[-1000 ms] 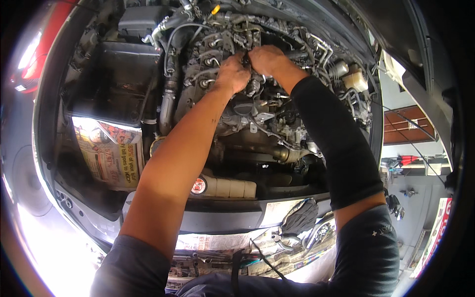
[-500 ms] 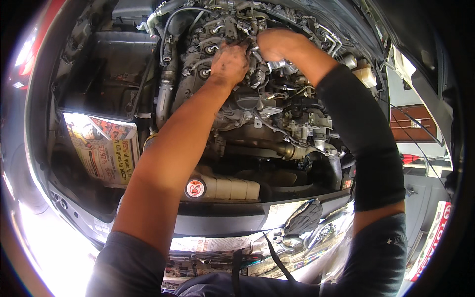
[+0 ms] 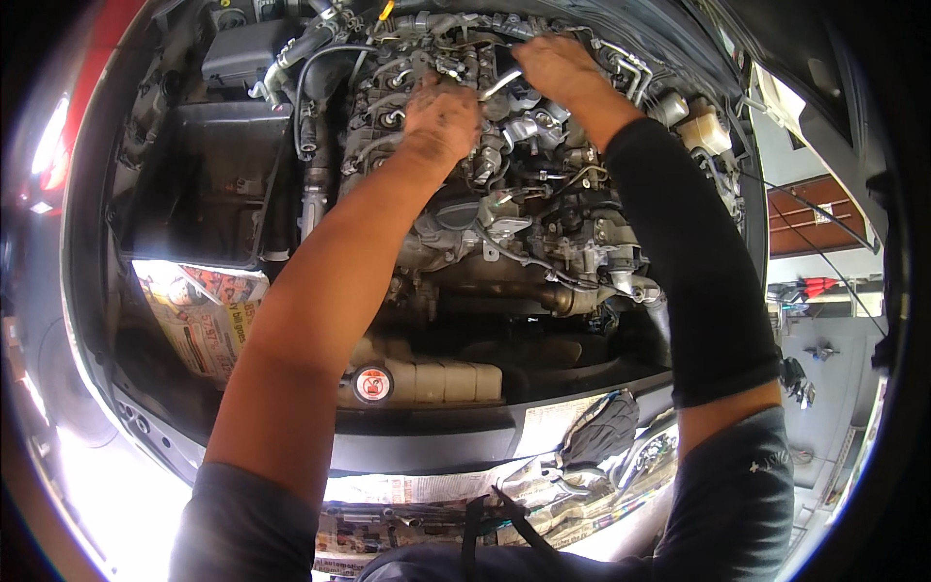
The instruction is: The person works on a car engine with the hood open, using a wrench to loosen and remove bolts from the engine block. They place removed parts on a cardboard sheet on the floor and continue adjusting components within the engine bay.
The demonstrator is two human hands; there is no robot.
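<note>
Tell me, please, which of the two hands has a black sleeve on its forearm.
The right hand, at the upper end of the shiny bar: a black sleeve runs up from its wrist, while the left hand has a bare forearm.

The front end of a car serves as a work shelf: behind its dark front panel (image 3: 427,434) lies the open engine bay, and newspaper sheets (image 3: 412,486) cover the ledge on the near side. On the paper's left part rests a row of slim metal tools (image 3: 388,515). Toward the right lies a plier-like metal tool (image 3: 558,477), with a dark, creased fabric item (image 3: 599,433) just beside it and more shiny metal tools (image 3: 645,458) farther right, too jumbled to tell apart.
</note>
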